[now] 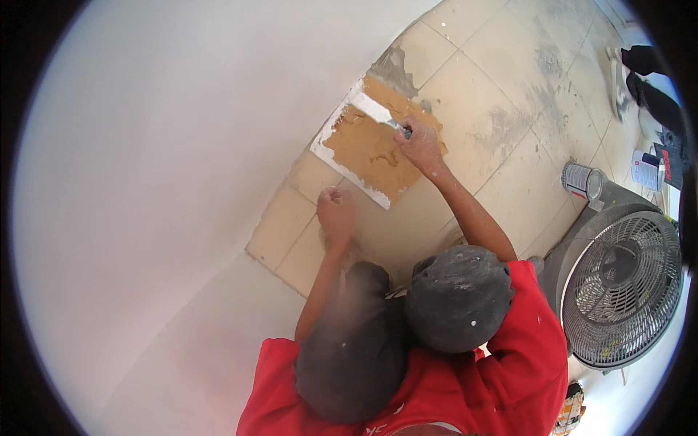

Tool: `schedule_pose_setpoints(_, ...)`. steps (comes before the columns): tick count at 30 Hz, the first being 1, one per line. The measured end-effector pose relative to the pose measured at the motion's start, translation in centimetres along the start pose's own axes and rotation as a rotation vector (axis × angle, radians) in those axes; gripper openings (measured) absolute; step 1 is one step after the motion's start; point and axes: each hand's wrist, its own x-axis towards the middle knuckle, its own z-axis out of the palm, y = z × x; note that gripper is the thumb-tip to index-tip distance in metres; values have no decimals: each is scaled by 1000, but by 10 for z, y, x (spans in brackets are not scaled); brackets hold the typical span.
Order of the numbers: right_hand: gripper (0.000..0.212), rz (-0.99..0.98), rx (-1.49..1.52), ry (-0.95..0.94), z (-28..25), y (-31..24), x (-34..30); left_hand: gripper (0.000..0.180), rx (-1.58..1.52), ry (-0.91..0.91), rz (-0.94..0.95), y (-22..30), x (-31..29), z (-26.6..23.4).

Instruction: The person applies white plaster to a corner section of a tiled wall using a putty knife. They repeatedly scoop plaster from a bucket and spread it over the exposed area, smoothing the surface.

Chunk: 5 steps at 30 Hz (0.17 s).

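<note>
My right hand [421, 145] is closed around the handle of a putty knife [372, 107], whose broad blade looks coated in white. The blade is over the upper left part of a brown cardboard-like sheet [385, 156] on the floor; whether it touches cannot be told. White paste [356, 178] runs along the sheet's left and near edges, and the brown surface has darker patches. Below the sheet's left corner, my left hand [336, 211] is held with its fingers curled in. Anything inside those fingers is hidden. Dust whitens both hands.
A white wall [160, 131] borders the tiled floor [480, 94] on the left. To the right stand a floor fan [619, 280], a metal can [582, 182] and a white container [646, 170]. Another person's legs [651, 87] show at the far right. My dark-clad knees [462, 298] are close below.
</note>
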Motion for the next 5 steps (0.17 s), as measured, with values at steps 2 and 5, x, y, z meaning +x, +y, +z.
schedule_pose_setpoints(2, 25, -11, 30, 46, -4, 10, 0, 49, -41, 22, -28, -6, 6, -6)
schedule_pose_setpoints(5, 28, -50, 99, 133, -1, 26, -5, 51, 338, 166, 549, -1, 4, -8)
